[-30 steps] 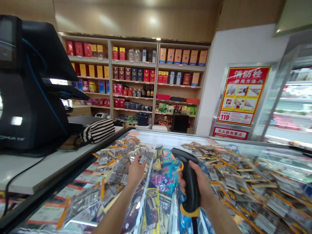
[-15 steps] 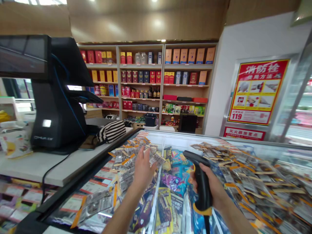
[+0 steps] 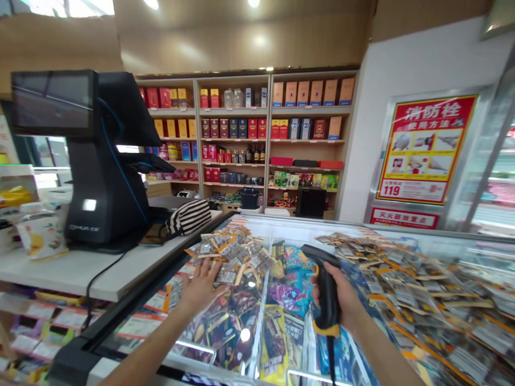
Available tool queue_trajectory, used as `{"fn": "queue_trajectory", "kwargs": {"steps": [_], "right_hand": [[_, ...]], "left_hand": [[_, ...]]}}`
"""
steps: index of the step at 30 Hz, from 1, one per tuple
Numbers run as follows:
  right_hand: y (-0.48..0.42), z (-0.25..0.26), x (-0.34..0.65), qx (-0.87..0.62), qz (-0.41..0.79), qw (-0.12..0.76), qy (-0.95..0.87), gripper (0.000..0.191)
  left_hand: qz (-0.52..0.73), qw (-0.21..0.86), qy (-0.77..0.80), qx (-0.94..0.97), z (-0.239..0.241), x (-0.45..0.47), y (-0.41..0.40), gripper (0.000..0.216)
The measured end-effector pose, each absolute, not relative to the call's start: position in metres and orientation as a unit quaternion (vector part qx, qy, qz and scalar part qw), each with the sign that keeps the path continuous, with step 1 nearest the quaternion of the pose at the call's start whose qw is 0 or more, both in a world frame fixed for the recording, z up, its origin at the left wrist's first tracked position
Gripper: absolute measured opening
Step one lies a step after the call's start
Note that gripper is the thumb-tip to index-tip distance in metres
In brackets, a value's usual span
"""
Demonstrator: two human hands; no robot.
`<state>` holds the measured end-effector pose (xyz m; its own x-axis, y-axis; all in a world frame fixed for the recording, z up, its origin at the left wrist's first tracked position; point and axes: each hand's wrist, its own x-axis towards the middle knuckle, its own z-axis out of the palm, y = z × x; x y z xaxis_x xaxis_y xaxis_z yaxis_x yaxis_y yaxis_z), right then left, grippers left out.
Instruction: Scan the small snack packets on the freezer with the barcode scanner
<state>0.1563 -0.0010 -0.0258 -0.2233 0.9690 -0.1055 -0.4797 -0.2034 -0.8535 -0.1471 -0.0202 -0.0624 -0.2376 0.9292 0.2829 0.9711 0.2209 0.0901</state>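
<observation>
My left hand [image 3: 202, 287] is spread, palm down, at the near edge of a pile of small clear packets with orange edges [image 3: 237, 249]. Its fingertips touch the packets. In my right hand [image 3: 345, 297] is a black and yellow barcode scanner [image 3: 328, 300], held upright by its handle, head toward the far left and cable hanging down. Both hands are over the glass top of a chest freezer, and wrapped ice creams [image 3: 274, 343] show through the glass. A larger heap of similar packets [image 3: 434, 305] covers the right side.
A black cash register [image 3: 108, 187] stands on the white counter [image 3: 100, 276] at left, beside a striped pouch [image 3: 189, 217]. Shelves of boxed goods [image 3: 233, 128] line the back wall. A red and yellow fire hydrant sign [image 3: 426, 150] hangs at right.
My left hand has moved left and nearer, now lying flatter on the packets. Packets that lay toward the front left have gone from there. The scanner has shifted slightly left and up.
</observation>
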Motion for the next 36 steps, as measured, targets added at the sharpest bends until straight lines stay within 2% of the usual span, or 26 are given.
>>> {"fn": "queue_trajectory", "kwargs": {"steps": [4,7,9,12,13,15,21,23,26,29,32,36], "right_hand": [[0.001,-0.018,0.145,-0.35,0.672,0.548,-0.354,0.028],[0.006,-0.012,0.127,-0.362,0.637,0.569,-0.373,0.028],[0.013,-0.01,0.114,-0.378,0.599,0.584,-0.396,0.027],[0.023,-0.011,0.094,-0.4,0.509,0.615,-0.45,0.027],[0.025,-0.013,0.089,-0.409,0.476,0.621,-0.469,0.028],[0.029,-0.015,0.08,-0.426,0.424,0.618,-0.506,0.031],[0.059,-0.019,0.095,-0.386,0.346,0.477,-0.71,0.038],[0.086,-0.015,0.116,-0.446,0.23,0.421,-0.756,0.038],[0.138,-0.007,0.149,-0.585,0.019,0.288,-0.758,0.047],[0.19,-0.006,0.172,-0.641,-0.089,0.154,-0.747,0.051],[0.232,-0.014,0.187,-0.666,-0.114,0.082,-0.733,0.052],[0.258,-0.031,0.21,-0.705,-0.057,-0.004,-0.707,0.049]], "left_hand": [[-0.213,0.091,-0.764,-0.602,-0.045,-0.137,-0.004,0.062],[-0.351,0.03,-0.679,-0.644,-0.032,-0.098,-0.007,0.057],[-0.46,-0.106,-0.59,-0.655,-0.024,-0.061,-0.011,0.048],[-0.486,-0.489,-0.456,-0.562,-0.018,-0.009,-0.013,0.046],[-0.486,-0.563,-0.41,-0.528,-0.017,0.004,-0.012,0.049],[-0.517,-0.624,-0.37,-0.454,-0.016,0.018,-0.008,0.05],[-0.595,-0.608,-0.388,-0.356,-0.01,-0.001,0.004,0.049],[-0.6,-0.601,-0.398,-0.347,-0.01,-0.012,0.007,0.049],[-0.606,-0.591,-0.418,-0.329,-0.014,-0.02,0.013,0.044],[-0.607,-0.573,-0.452,-0.314,-0.017,-0.021,0.017,0.04],[-0.611,-0.563,-0.464,-0.309,-0.017,-0.021,0.017,0.038],[-0.612,-0.563,-0.463,-0.307,-0.012,-0.022,0.014,0.034]]}}
